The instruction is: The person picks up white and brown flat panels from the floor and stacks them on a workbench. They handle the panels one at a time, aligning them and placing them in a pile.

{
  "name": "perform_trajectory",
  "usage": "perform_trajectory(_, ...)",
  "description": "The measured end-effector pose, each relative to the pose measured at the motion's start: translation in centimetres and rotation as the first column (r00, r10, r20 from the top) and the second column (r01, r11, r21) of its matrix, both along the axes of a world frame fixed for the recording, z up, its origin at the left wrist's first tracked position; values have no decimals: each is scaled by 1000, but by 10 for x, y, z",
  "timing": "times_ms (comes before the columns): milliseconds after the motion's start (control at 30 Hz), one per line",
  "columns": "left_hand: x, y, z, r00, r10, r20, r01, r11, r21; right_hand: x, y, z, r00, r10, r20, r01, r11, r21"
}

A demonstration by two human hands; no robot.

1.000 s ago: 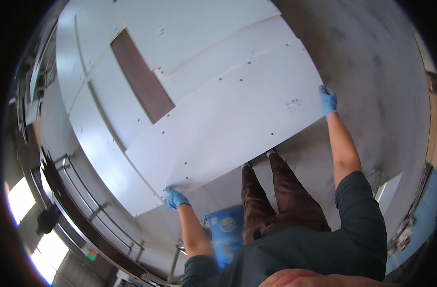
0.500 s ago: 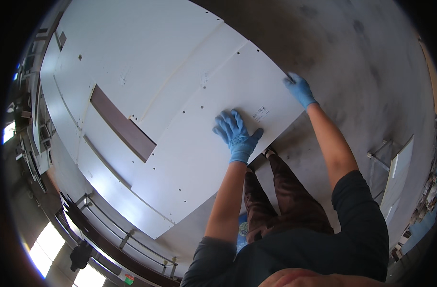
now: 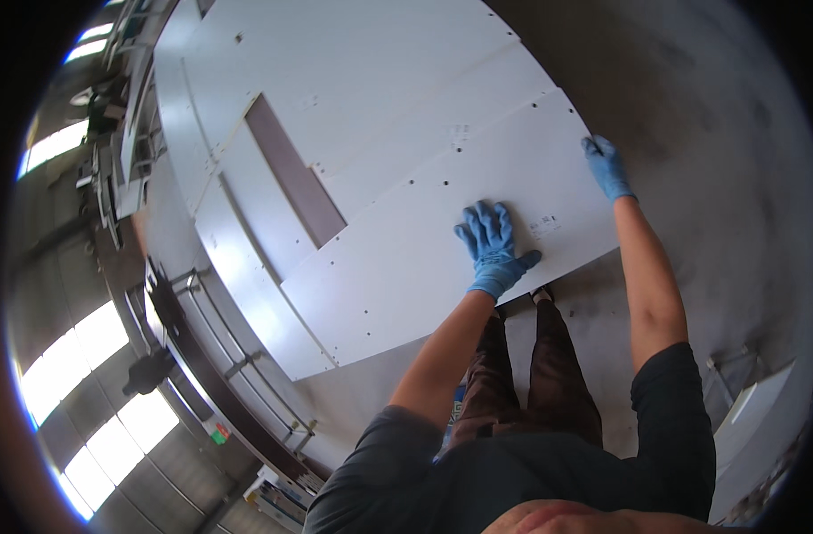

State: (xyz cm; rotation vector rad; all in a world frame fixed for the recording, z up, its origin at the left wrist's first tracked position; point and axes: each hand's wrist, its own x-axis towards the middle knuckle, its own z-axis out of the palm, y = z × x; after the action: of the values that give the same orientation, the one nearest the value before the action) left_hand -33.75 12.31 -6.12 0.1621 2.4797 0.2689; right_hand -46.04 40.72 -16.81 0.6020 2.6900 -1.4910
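Note:
My left hand (image 3: 493,247), in a light blue glove, lies flat on a large white panel (image 3: 397,258), fingers spread and nothing held. My right hand (image 3: 609,167), also gloved, is closed at the panel's right edge. A small dark sliver shows at its fingertips; I cannot tell what it is. The panel surface bears small dark holes and a printed label (image 3: 543,225) just right of my left hand. Further left it lies with other white pieces around a long brownish slot (image 3: 295,173).
Metal rails (image 3: 242,360) and a dark beam (image 3: 202,392) stand at the lower left, with bright windows beyond. A pale board on a metal frame (image 3: 749,392) leans at the lower right. Grey concrete floor (image 3: 718,214) stretches along the right.
The view has shifted, so the panel and both hands appear further right. My left hand stays flat on the panel and my right hand stays at its edge.

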Motion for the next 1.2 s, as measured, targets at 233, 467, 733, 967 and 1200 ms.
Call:
perform_trajectory(233,-1,1,3,1000,2,14,-2,1000,-7,2,-1,-4,1000,17,-11,-17,1000,-19)
perform_trajectory(467,1,7,0,1000,-12,-18,10,996,-86,5,1,5,994,10,111,-24,992,125)
perform_trajectory(733,2,9,-2,999,-28,-27,24,988,-154,171,-18,26,814,-577,-75,486,603,633)
perform_trajectory(967,8,7,-4,994,-23,-106,14,996,-85,200,-37,5,740,-589,324,645,758,-96)
perform_trajectory(1200,21,-22,-10,964,64,-258,-9,978,208,208,-3,-39,762,-575,300,643,725,-245)
